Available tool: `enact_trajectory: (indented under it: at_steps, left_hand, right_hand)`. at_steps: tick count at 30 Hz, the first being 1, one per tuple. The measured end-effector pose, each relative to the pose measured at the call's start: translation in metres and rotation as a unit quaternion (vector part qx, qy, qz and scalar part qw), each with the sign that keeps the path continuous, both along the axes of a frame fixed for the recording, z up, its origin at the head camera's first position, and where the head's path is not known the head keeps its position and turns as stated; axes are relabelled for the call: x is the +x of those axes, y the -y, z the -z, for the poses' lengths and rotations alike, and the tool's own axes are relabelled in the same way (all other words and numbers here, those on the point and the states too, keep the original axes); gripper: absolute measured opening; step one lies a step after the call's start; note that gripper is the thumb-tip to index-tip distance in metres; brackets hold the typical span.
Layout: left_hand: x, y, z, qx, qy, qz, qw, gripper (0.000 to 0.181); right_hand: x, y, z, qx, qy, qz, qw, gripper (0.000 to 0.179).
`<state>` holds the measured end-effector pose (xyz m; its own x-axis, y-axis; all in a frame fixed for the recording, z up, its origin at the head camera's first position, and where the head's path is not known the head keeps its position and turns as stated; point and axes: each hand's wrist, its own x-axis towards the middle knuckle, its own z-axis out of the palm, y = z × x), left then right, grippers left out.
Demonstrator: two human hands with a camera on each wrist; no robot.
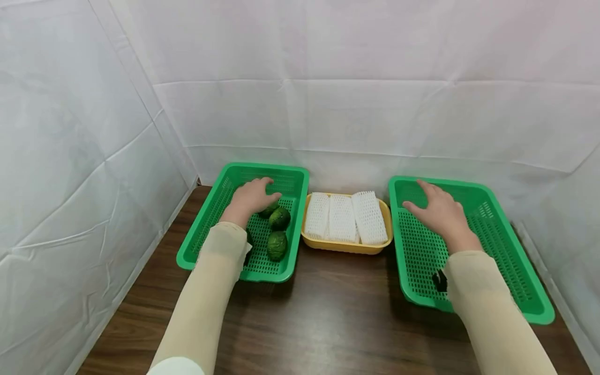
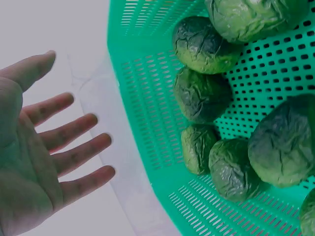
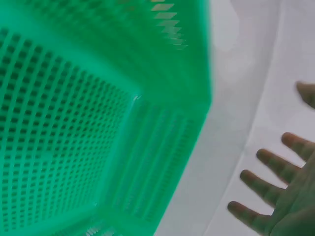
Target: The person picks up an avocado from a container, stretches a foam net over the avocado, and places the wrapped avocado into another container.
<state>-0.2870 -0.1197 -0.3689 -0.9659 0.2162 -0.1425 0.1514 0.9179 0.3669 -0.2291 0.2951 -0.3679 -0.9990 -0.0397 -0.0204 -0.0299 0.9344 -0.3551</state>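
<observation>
1. While both hands are released, the wrinkled green fruits (image 1: 277, 246) lie loose inside the left green basket (image 1: 283, 179); the left wrist view shows seven, one cut by the frame edge. Several touch one another, and some sit against the basket's side.
2. The left hand (image 1: 251, 199) hangs above that basket, hiding some of its contents from the head camera. Its fingers are spread and extended, the thumb held away from them, and the left wrist view shows it apart from the fruits.
3. The right hand (image 1: 439, 211) is over the right green basket (image 1: 422, 260), likewise loose, with fingers extended and thumb apart. That basket's perforated floor and slotted walls show in the right wrist view, partly blurred.
4. Between the baskets stands a yellow tub (image 1: 347, 247) with white mesh sleeves (image 1: 342, 219) in it, three of them side by side on top, the rightmost tilted.
5. Everything stands on a dark wood-grained table (image 1: 319, 312). Creased white cloth (image 1: 356, 114) rises behind and at both sides.
6. Pale beige sleeves (image 1: 197, 302) cover both forearms.
</observation>
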Motion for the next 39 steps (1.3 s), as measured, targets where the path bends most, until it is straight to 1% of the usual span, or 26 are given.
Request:
enact_trajectory:
  at_steps: [3,7,12,16,22,26,30,33,36,39]
  left_hand:
    - [0.002,0.003,-0.002,0.009,0.023,0.006,0.9997,0.060]
    - [0.003,0.007,-0.001,0.020,0.047,0.009,0.9987,0.060]
    - [0.002,0.006,0.004,0.027,0.059,0.012,0.9978,0.058]
    - [0.003,0.002,0.007,0.035,0.068,0.019,0.9969,0.056]
    - [0.005,-0.001,0.012,0.051,0.115,0.030,0.9916,0.055]
    - [0.008,0.001,0.013,0.045,0.131,0.029,0.9899,0.057]
    - [0.010,0.002,0.018,0.050,0.163,0.025,0.9850,0.060]
    - [0.013,0.002,0.022,0.057,0.193,0.018,0.9794,0.060]
    - [0.012,0.002,0.026,0.056,0.216,0.021,0.9745,0.057]
    - [0.008,0.001,0.030,0.054,0.244,0.027,0.9679,0.056]
  right_hand:
    - [0.006,0.003,-0.007,-0.015,0.010,0.002,0.9998,0.087]
    - [0.014,0.011,-0.014,-0.028,0.024,0.008,0.9993,0.085]
    - [0.022,0.022,-0.016,-0.039,0.047,0.013,0.9981,0.082]
    - [0.024,0.026,-0.012,-0.047,0.065,0.014,0.9967,0.082]
    - [0.024,0.029,0.003,-0.043,0.106,0.019,0.9932,0.088]
    - [0.024,0.033,0.011,-0.050,0.124,0.008,0.9910,0.089]
    - [0.025,0.033,0.014,-0.054,0.148,-0.004,0.9876,0.091]
    - [0.027,0.034,0.018,-0.057,0.166,-0.006,0.9844,0.094]
    - [0.029,0.033,0.020,-0.064,0.175,-0.003,0.9825,0.096]
    - [0.031,0.032,0.020,-0.068,0.174,-0.004,0.9824,0.097]
